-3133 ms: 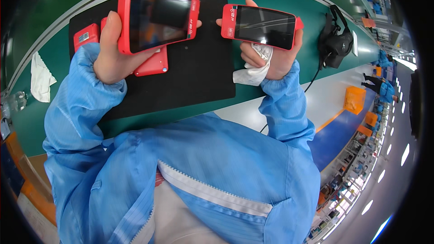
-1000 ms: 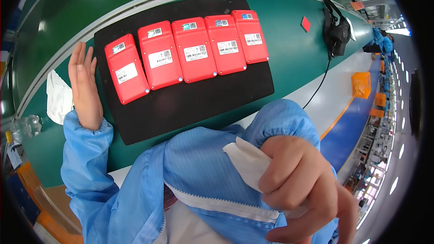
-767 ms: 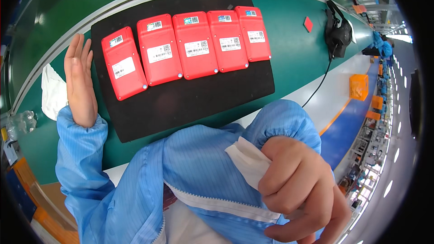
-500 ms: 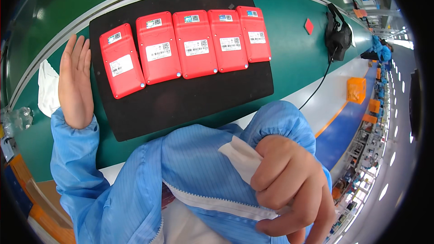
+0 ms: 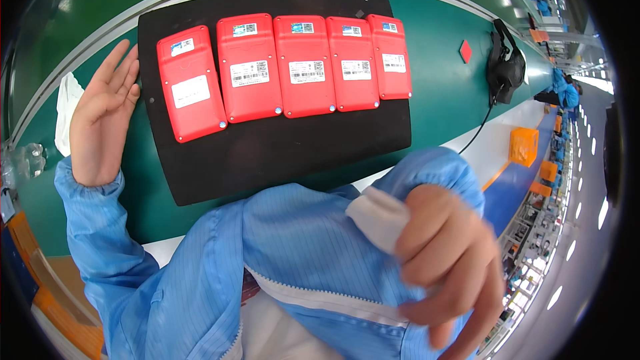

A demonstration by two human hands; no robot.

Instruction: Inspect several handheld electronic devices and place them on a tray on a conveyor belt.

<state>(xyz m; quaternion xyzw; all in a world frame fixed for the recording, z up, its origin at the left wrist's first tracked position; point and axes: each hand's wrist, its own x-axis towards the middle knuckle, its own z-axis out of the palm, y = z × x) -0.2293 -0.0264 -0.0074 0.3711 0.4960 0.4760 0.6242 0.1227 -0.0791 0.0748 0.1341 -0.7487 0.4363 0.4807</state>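
Several red handheld devices (image 5: 251, 97) lie face down in a row on a black mat (image 5: 287, 150), white labels and small stickers on their backs. My left hand (image 5: 103, 120) rests at the mat's left edge, palm up, fingers stretched out and nothing in it. Beside it lies a white cloth (image 5: 67, 113). Close to my chest, my right hand (image 5: 453, 260) is closed around another white cloth (image 5: 379, 219), whose folded end sticks out to the left. Motion blurs this hand a little.
The mat lies on a green workbench (image 5: 437, 107). Toward the bench's right end are a small red diamond-shaped piece (image 5: 465, 51) and a black device (image 5: 505, 67) with a cable. Clear plastic (image 5: 30, 160) sits at the left edge. An orange bin (image 5: 524, 147) stands beyond the bench.
My right hand, with its cloth, has shifted slightly right. My left hand's fingers have curled slightly and its palm has turned. The mat and devices appear a little farther right in the view.
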